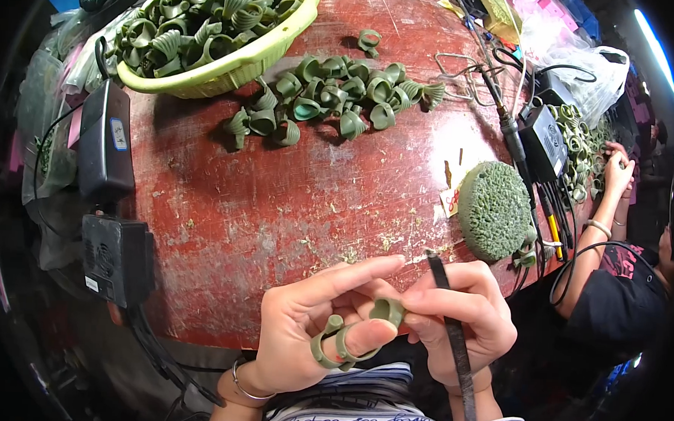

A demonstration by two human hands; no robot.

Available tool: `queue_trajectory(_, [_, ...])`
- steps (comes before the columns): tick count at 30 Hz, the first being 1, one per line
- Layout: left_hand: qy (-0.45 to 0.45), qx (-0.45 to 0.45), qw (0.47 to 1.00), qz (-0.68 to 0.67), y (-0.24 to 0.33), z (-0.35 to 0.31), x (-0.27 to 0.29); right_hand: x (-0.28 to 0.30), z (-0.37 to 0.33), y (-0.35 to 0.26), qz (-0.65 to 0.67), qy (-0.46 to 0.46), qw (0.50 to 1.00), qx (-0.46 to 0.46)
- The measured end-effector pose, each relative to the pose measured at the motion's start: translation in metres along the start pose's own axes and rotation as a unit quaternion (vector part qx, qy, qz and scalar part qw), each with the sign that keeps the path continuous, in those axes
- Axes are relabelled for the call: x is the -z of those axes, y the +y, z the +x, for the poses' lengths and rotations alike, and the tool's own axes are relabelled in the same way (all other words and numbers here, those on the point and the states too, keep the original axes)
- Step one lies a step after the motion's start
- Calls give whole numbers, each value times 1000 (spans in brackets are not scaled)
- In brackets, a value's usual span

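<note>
Left hand (302, 314) pinches a green ring (393, 310) by right hand (479, 322), which should move its tightly held dark stick (455, 341) gently.

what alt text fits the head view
A left hand, green banding round its thumb, holds a green ring beside a right hand gripping a dark tool. Beyond, similar pieces lie loose and fill a lime basket on a red table.

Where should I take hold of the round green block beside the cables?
Grip the round green block by its side wall, probably coming from the left and slightly above. That flank shows and faces red tabletop, though a small paper tag lies there, while black cables crowd its right. Its rounded outline suits a wide grasp.
</note>
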State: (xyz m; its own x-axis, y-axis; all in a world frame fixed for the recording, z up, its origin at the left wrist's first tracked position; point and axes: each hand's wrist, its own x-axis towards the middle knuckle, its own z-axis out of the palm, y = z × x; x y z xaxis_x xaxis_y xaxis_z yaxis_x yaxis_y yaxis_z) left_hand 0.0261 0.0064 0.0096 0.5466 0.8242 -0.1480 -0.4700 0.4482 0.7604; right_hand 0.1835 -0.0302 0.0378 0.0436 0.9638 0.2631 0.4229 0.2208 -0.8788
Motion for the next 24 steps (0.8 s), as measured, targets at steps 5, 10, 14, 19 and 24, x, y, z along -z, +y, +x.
queue_trajectory(5, [12,-66,996,54,4,-9,-4,-9,-7,2,0,44,996,81])
queue_trajectory(10, [62,-132,978,148,-11,-12,-3,-15,-19,2,56,27,996,67])
queue_trajectory(14, [90,-133,976,150,-9,-15,-5,-4,-19,-4,44,-21,998,46])
queue_trajectory(19, [148,-153,972,95,-7,-15,-21,16,-20,0,128,-58,990,-14])
queue_trajectory(24, [96,-180,959,199,-3,-11,-11,3,-23,-17,211,93,965,-121])
